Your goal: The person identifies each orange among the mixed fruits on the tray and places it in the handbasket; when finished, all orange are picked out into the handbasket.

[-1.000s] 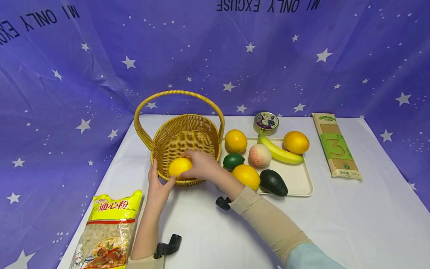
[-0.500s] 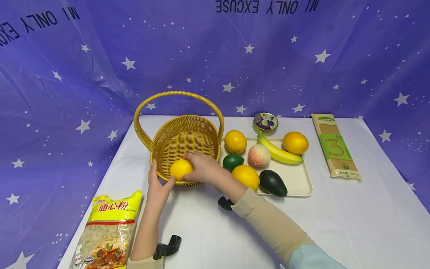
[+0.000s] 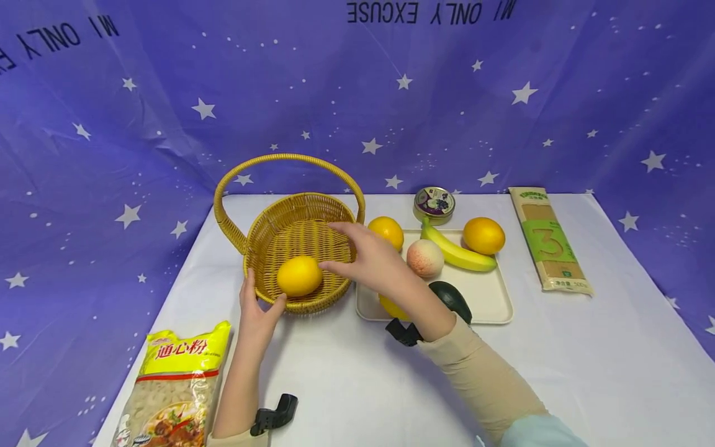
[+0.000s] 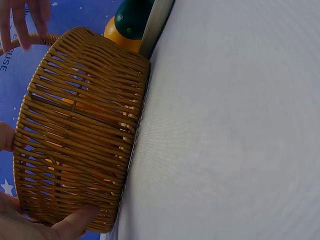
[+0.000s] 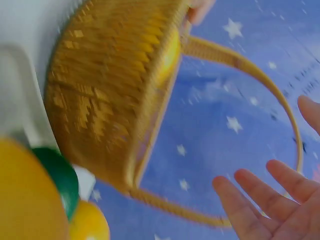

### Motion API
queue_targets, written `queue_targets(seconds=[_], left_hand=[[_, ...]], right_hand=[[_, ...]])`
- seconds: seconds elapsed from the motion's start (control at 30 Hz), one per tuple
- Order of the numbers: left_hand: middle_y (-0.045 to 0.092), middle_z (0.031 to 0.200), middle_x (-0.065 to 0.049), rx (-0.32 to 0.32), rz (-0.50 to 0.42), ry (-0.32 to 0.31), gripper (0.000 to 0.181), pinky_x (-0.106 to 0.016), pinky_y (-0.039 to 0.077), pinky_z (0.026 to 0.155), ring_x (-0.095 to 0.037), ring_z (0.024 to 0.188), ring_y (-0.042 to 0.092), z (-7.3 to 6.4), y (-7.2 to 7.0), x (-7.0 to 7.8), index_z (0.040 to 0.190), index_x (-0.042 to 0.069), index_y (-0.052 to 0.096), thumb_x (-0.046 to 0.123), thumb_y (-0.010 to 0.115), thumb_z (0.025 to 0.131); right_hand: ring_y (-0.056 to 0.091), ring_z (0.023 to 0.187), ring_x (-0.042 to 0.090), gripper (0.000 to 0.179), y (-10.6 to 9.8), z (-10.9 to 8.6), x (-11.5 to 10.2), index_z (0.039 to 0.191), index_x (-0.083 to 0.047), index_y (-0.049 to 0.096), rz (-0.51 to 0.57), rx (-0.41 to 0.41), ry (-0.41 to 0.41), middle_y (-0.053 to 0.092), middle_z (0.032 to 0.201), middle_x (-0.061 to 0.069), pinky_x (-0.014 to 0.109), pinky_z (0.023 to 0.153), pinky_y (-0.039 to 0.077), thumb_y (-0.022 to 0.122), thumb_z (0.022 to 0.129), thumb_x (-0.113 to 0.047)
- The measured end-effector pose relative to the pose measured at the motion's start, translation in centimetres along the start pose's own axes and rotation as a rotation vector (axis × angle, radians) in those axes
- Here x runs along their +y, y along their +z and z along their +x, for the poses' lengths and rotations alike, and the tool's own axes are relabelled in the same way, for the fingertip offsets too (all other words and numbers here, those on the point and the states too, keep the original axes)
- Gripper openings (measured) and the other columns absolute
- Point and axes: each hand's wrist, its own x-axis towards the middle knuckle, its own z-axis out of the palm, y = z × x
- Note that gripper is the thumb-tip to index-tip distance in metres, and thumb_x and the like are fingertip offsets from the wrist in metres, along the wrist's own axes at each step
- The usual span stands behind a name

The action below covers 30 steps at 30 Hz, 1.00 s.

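Observation:
A yellow oval fruit like a lemon lies inside the wicker basket, near its front rim. At the basket's front left, my left hand holds the side; in the left wrist view a finger lies along the outer weave. My right hand hovers over the basket's right rim with fingers spread, holding nothing. Its fingertips are beside the lemon; in the right wrist view the hand is well away from the basket wall.
Right of the basket, a cream tray bears a peach, a banana, an avocado and several yellow-orange fruits. A round tin stands behind. Noodles lie far right, a macaroni bag front left.
My right hand has let go of the lemon and moved right and up, its fingers spreading. The lemon stays in the basket. My left hand keeps its place at the rim.

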Motion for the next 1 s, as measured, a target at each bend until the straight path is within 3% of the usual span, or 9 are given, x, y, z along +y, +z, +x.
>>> queue_targets(seconds=[0.1,0.27,0.47,0.6,0.83,1.0], left_hand=[[-0.01,0.159,-0.012,-0.007,0.005,0.001,0.088,-0.052,0.007,0.114,-0.033,0.145,-0.003,0.0,0.1,0.1,0.156,0.019,-0.005,0.017,0.058,0.094],[-0.011,0.159,-0.012,-0.011,-0.004,0.012,0.088,-0.052,0.008,0.114,-0.032,0.145,-0.002,-0.1,0.0,0.2,0.156,0.018,-0.006,0.016,0.057,0.095],[-0.011,0.159,-0.012,-0.014,0.001,0.0,0.089,-0.053,0.008,0.114,-0.033,0.145,-0.004,-0.3,0.0,0.3,0.155,0.018,-0.007,0.017,0.057,0.095],[-0.011,0.159,-0.012,-0.009,0.012,-0.009,0.089,-0.052,0.007,0.114,-0.032,0.145,-0.003,-0.4,0.2,0.5,0.155,0.018,-0.007,0.017,0.057,0.095],[-0.01,0.159,-0.012,0.001,0.006,-0.007,0.088,-0.051,0.006,0.115,-0.03,0.145,-0.004,-0.5,0.2,0.5,0.156,0.016,-0.006,0.016,0.057,0.095],[-0.01,0.159,-0.012,0.001,0.005,0.002,0.088,-0.051,0.005,0.115,-0.03,0.145,-0.004,-0.4,0.3,0.4,0.156,0.016,-0.006,0.015,0.057,0.094]], right_hand=[[0.058,0.106,0.018,0.071,-2.1,-1.1,0.9,0.143,-0.026,0.046,0.066,0.09,0.007,0.052,0.136,-0.002,0.037,0.084,0.051,0.072,0.082,-0.05],[0.059,0.111,0.022,0.07,-5.3,-2.8,2.7,0.144,-0.026,0.046,0.133,0.223,0.034,0.05,0.14,-0.002,0.038,0.091,0.05,0.074,0.082,-0.045],[0.059,0.11,0.026,0.07,-8.6,-4.7,5.4,0.144,-0.024,0.047,0.168,0.353,0.157,0.051,0.138,0.003,0.042,0.092,0.049,0.077,0.082,-0.038],[0.056,0.114,0.031,0.071,-10.5,-6.1,7.9,0.144,-0.026,0.046,0.183,0.431,0.231,0.047,0.142,0.005,0.047,0.091,0.049,0.075,0.082,-0.042],[0.051,0.121,0.034,0.077,-12.1,-7.4,12.2,0.148,-0.023,0.041,0.186,0.536,0.332,0.044,0.145,0.009,0.051,0.094,0.046,0.074,0.082,-0.045],[0.049,0.123,0.038,0.083,-12.3,-7.9,15.3,0.151,-0.021,0.035,0.129,0.574,0.439,0.04,0.148,0.013,0.053,0.096,0.043,0.071,0.082,-0.051]])
